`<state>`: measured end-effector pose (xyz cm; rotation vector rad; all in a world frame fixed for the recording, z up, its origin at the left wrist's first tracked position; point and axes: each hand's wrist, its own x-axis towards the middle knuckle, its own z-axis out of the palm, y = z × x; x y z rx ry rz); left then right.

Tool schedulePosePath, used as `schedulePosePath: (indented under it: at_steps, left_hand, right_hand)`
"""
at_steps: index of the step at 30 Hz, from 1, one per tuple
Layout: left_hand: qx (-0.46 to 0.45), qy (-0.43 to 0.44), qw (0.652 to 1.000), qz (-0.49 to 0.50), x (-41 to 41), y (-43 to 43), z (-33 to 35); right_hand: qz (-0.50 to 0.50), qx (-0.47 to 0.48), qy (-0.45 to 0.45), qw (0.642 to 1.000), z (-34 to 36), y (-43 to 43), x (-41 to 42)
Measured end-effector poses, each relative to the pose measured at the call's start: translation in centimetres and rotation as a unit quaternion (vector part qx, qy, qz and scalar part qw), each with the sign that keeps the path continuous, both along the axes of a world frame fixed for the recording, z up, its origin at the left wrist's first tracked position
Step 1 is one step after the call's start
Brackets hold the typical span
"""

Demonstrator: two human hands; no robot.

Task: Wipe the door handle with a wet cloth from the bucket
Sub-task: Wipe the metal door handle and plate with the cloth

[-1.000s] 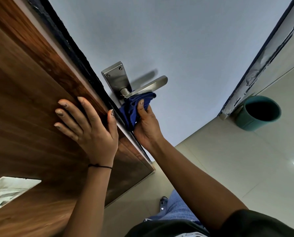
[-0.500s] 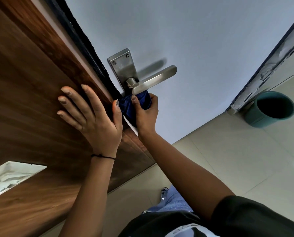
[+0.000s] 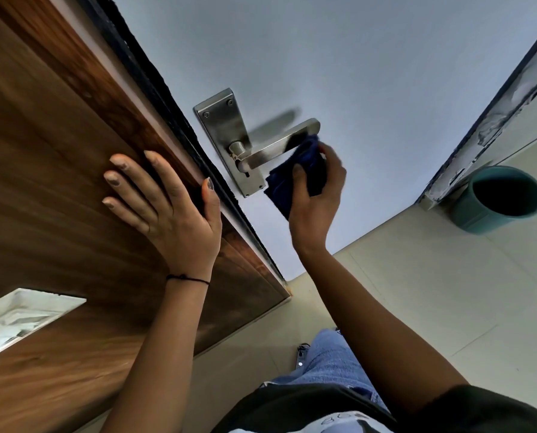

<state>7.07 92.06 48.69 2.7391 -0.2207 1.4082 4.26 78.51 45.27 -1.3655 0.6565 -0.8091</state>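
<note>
A steel lever door handle (image 3: 273, 147) on a steel backplate (image 3: 222, 126) sticks out of the pale grey door face. My right hand (image 3: 315, 195) grips a dark blue cloth (image 3: 295, 176) and presses it against the underside of the lever near its free end. My left hand (image 3: 164, 201) lies flat, fingers spread, on the brown wooden door side, thumb at the door's black edge. A teal bucket (image 3: 470, 214) stands on the floor at the right by the door frame; its inside looks dark.
The peeling door frame (image 3: 492, 120) runs down the right side to the bucket. Beige floor tiles (image 3: 417, 292) lie below. My jeans leg and a shoe (image 3: 303, 351) show at the bottom centre. A pale rectangular cut-out (image 3: 17, 317) sits in the wood at lower left.
My right hand has slid the cloth from the lever's base by the backplate outward to the lever's free end. My left hand stays pressed on the wood.
</note>
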Motion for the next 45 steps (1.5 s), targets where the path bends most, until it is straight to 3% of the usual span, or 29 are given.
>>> schedulePosePath:
  at_steps: [8, 14, 20, 25, 30, 36, 42, 45]
  left_hand:
    - [-0.01, -0.006, 1.0, -0.009, 0.0, 0.0, -0.1]
    - [-0.017, -0.004, 1.0, -0.011, 0.0, 0.0, -0.1]
    - [-0.011, -0.005, 1.0, -0.015, 0.0, 0.0, -0.1]
    - [-0.017, 0.002, 1.0, -0.017, 0.0, -0.1, -0.2]
    - [-0.028, 0.005, 0.999, -0.026, -0.1, 0.0, -0.3]
    - [-0.043, 0.016, 0.999, -0.024, 0.0, 0.0, -0.4]
    - [-0.055, 0.02, 0.998, -0.03, -0.2, 0.0, -0.3]
    - [-0.05, 0.016, 0.998, -0.027, -0.1, 0.1, -0.4]
  right_hand:
    - [0.108, -0.253, -0.018, 0.961, 0.3, 3.5, -0.7]
    - [-0.029, -0.121, 0.001, 0.992, 0.6, -1.7, 0.7]
    - [0.082, -0.236, -0.029, 0.968, -0.1, 2.7, -0.2]
    - [-0.042, -0.086, -0.004, 0.995, -0.1, -2.3, 1.3]
    - [0.078, -0.2, -0.036, 0.976, -0.7, 2.6, -0.1]
    - [-0.045, -0.058, 0.002, 0.997, -0.8, -2.6, 1.5]
    - [0.105, -0.237, -0.045, 0.965, -0.2, 2.9, 0.0]
    - [0.042, -0.155, -0.026, 0.987, 0.5, 0.0, 0.6]
